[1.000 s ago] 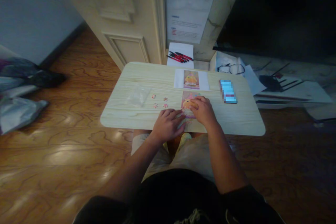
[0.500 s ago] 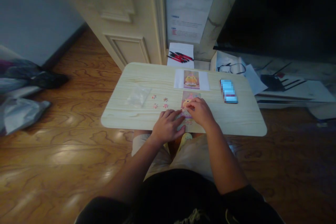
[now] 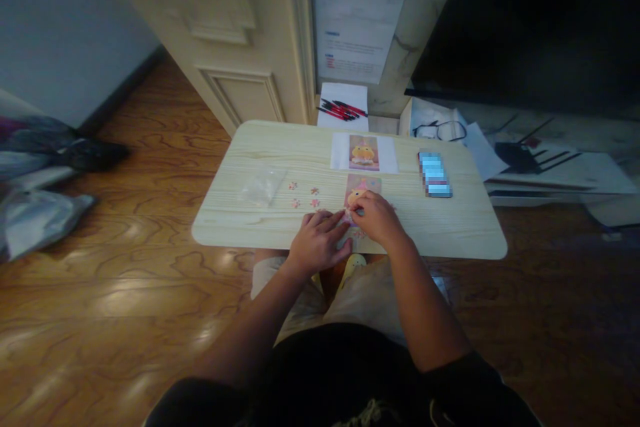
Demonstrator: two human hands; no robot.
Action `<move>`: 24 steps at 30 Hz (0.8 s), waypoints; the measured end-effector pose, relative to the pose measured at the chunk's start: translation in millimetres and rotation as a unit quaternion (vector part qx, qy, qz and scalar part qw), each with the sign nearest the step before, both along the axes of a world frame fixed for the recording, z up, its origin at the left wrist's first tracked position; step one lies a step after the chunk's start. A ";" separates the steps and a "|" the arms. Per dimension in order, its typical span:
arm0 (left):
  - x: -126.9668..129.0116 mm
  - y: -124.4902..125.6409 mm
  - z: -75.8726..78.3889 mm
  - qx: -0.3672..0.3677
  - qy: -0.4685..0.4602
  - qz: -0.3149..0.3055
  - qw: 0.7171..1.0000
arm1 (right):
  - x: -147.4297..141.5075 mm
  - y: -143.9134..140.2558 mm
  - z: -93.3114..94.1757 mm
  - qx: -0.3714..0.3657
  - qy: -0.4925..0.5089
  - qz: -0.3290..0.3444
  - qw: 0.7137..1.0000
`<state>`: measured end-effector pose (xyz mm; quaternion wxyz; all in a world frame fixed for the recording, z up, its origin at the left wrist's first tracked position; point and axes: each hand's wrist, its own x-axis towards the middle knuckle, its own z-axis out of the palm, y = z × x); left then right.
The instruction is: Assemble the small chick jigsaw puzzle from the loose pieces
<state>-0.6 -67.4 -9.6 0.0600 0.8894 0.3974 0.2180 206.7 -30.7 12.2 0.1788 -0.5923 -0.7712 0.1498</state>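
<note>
So both hands are down on the half-built pink jigsaw picture with the orange duckling on it [image 3: 361,195], which lies flat near the front edge of the pale wood-grain table [image 3: 450,230], right in front of the person. The right hand [image 3: 376,219] has its fingertips bunched together low on the picture, looks like it's pinching or pressing a small piece, though the piece itself is too small and dim to make out. The left hand [image 3: 319,240] lies loosely curled with its fingers touching the picture's left edge, holding nothing that I can see. My guess on handling: these thin card pieces weigh almost nothing, are stiff enough to pinch by the edges but easy to bend, and the joined part will probably slide or come apart if pushed sideways, so flat pressure from above seems safer. A few loose small pink puzzle pieces [image 3: 304,195] sit just left of it, beside a crumpled clear plastic bag [image 3: 261,185]. Further back there's a printed reference card with the same duckling [image 3: 364,152], and a blurred blue rectangular object [image 3: 434,175] to the right.
</note>
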 end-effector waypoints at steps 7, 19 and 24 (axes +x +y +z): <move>0.4 -0.6 1.0 -0.007 -0.010 0.000 1.000 | -2.1 1.8 1.8 -0.002 -0.022 0.018 1.000; 1.6 1.1 4.3 -0.038 -0.008 0.002 0.999 | -4.8 -2.3 0.2 0.019 -0.051 -0.007 0.998; 2.6 1.8 5.2 -0.048 0.000 0.005 0.999 | -6.8 -1.5 1.8 0.013 -0.054 -0.012 0.998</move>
